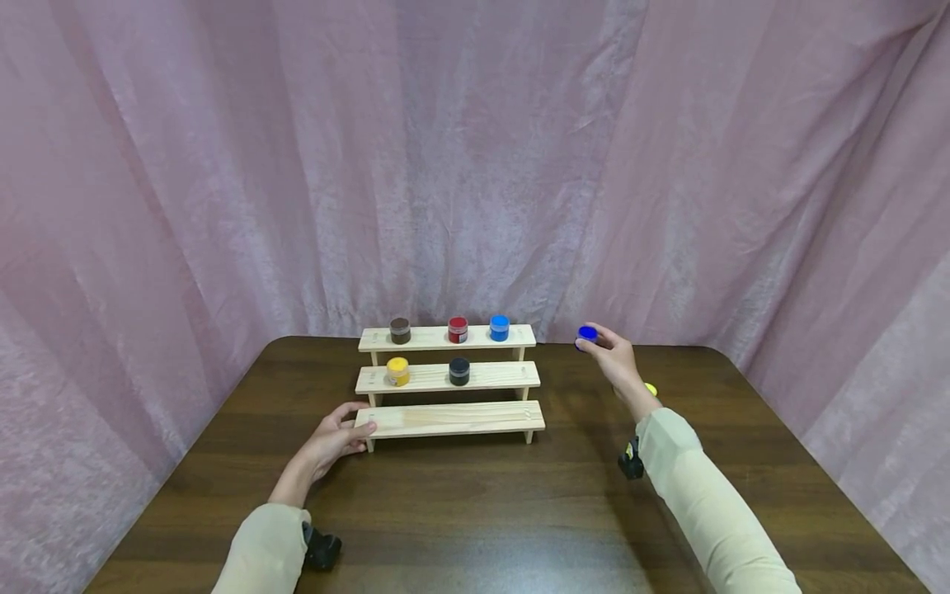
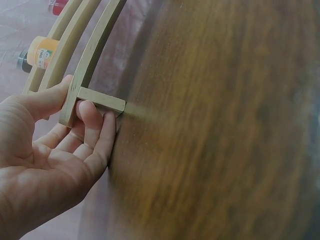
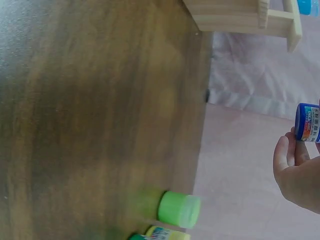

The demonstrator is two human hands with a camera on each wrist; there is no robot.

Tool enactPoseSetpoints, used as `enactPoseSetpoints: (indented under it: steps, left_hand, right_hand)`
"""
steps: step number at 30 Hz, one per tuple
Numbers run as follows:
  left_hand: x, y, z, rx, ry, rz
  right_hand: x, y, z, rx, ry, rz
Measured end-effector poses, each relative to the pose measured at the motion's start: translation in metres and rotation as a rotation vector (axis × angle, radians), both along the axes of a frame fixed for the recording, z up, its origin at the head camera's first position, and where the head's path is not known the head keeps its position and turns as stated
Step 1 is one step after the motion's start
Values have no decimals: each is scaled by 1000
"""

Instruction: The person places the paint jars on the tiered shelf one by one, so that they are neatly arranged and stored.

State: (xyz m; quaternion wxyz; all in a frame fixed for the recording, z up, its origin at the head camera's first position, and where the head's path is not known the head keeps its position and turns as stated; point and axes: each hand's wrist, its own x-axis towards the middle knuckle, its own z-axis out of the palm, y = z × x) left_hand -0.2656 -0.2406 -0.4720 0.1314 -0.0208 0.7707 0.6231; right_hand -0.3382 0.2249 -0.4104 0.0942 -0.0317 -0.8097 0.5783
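Note:
My left hand (image 1: 331,441) grips the left end of the lowest step of a three-tier wooden stand (image 1: 453,419). In the left wrist view its thumb lies on the board and fingers curl beneath, beside a short leg (image 2: 102,99). Right of the stand, my right hand (image 1: 618,363) holds a dark blue paint jar (image 1: 586,334) in the air; its label shows in the right wrist view. Brown (image 1: 400,332), red (image 1: 458,331) and light blue (image 1: 500,328) jars stand on the top tier. Yellow (image 1: 397,372) and black (image 1: 459,372) jars occupy the middle tier.
In the right wrist view a light green jar (image 3: 172,209), a yellow jar (image 3: 172,235) and a partly cut-off dark green piece (image 3: 137,237) are near the table's edge. Behind the brown wooden table (image 1: 475,520) hangs a pink curtain (image 1: 475,165).

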Motion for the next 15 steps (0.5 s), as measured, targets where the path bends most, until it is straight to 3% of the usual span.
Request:
enactPoseSetpoints:
  steps: [15]
  left_hand:
    - [0,-1,-1,23,16,-2]
  right_hand:
    - [-2,-18,22,0,58,61]
